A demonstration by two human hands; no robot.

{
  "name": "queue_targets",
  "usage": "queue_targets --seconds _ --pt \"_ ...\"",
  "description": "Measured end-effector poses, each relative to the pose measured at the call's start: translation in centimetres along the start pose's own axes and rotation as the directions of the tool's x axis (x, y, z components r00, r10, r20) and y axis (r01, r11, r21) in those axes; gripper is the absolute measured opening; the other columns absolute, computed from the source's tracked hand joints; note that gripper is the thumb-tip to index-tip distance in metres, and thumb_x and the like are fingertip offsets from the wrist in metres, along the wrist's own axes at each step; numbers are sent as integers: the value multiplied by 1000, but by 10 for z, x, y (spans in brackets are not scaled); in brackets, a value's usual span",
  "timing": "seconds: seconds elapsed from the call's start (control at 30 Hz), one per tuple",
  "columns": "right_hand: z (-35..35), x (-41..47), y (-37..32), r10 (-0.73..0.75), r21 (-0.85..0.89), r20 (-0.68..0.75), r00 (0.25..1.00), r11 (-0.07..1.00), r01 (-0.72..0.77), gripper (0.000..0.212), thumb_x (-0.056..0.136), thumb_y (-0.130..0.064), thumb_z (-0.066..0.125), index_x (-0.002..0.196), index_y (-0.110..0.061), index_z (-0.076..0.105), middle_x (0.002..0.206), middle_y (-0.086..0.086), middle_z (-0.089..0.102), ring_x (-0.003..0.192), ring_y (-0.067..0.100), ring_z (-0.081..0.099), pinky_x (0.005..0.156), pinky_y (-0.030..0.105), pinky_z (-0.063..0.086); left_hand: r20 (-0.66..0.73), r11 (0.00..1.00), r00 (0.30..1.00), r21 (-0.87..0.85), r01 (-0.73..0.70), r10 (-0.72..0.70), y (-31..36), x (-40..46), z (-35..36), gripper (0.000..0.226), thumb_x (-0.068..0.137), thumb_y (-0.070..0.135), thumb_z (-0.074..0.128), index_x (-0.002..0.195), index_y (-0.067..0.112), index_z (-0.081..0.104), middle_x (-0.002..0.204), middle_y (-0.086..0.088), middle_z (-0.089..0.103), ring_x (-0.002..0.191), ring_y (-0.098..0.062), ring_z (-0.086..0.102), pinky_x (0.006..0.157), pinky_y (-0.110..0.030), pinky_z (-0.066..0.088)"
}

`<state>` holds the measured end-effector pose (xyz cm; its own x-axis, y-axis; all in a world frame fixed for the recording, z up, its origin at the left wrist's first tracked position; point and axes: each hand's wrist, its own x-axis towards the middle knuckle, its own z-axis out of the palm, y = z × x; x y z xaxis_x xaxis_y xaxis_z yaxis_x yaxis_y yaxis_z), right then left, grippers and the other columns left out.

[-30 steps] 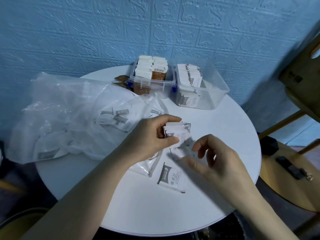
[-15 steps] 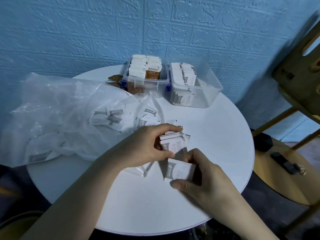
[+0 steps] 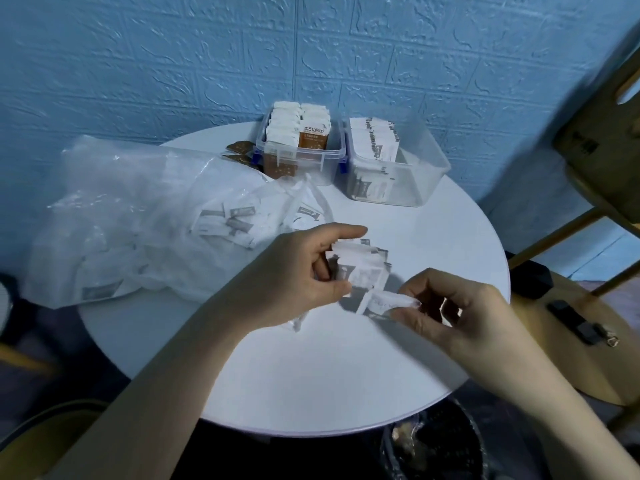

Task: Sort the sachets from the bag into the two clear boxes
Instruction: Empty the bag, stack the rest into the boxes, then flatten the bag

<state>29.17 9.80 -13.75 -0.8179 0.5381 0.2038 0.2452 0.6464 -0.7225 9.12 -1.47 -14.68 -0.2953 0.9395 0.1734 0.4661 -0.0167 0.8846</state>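
Since a moment ago my right hand has lifted the single white sachet off the table and now pinches it between thumb and forefinger, just below the stack of sachets that my left hand grips with curled fingers over the table's middle. Any print on these is too blurred to read. The clear bag lies along the left edge, with more sachets inside. At the far edge stand the two clear boxes, side by side: the left box holds brown-and-white sachets, one reading "taikoo"; the right box holds white sachets with dark print I cannot make out.
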Motion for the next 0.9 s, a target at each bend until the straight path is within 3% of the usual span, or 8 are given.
queue_targets --seconds 0.13,0.23,0.3,0.43,0.5,0.67,0.8,0.9 --pt "6 -3 1 1 20 -16 1000 1000 -1 15 77 -22 79 74 -24 64 63 -9 58 55 4 44 55 12 34 37 997 996 9 76 -77 3 -13 17 64 79 4 73 124 45 53 61 0 56 51 -5 46 56 -21 40" --pt "10 -5 5 49 113 -27 998 993 -46 21 74 -21 81 73 -21 60 62 -7 58 53 5 44 55 16 36 103 988 987 -80 131 -123 -2 -16 26 62 72 16 71 117 55 53 92 -9 71 77 -21 67 77 -44 56" --pt "12 -6 9 76 189 -39 996 980 -68 23 73 -20 81 74 -18 58 65 -2 60 58 21 49 58 26 40 138 982 981 -111 151 -135 -4 -19 28 63 71 17 70 118 54 51 102 -7 71 91 -29 68 88 -50 53" --pt "16 -6 12 111 228 -37 993 969 -100 35 70 -24 83 88 -23 54 67 -1 62 61 25 50 62 38 43 175 989 976 -50 139 -129 -5 -22 25 70 77 10 78 122 52 44 72 11 63 64 -6 57 71 -27 47" --pt "17 -5 13 138 188 -5 990 973 -134 41 68 -30 84 98 -32 54 67 -3 62 57 16 49 62 37 42 118 991 984 7 134 -134 -2 -23 28 70 75 14 81 127 44 47 76 10 61 59 -1 53 68 -23 43" --pt "18 -5 14 108 163 35 994 980 -112 27 72 -26 82 86 -31 60 61 -11 54 57 9 46 60 31 41 -76 970 995 232 74 -57 9 -25 41 68 77 19 79 138 26 49 101 22 41 71 0 50 77 -22 44" --pt "18 -4 16 87 157 37 995 983 -92 25 73 -23 82 85 -27 61 60 -13 53 57 6 45 59 32 41 -71 969 997 243 44 -28 15 -27 45 69 80 16 76 140 31 46 98 22 43 73 7 48 71 -11 36" --pt "17 -4 16 92 134 51 994 986 -98 25 73 -23 82 88 -28 63 62 -12 55 57 5 47 62 32 43 -45 962 999 271 27 -15 17 -27 48 76 81 16 75 143 36 37 107 28 42 91 9 45 86 -13 38"
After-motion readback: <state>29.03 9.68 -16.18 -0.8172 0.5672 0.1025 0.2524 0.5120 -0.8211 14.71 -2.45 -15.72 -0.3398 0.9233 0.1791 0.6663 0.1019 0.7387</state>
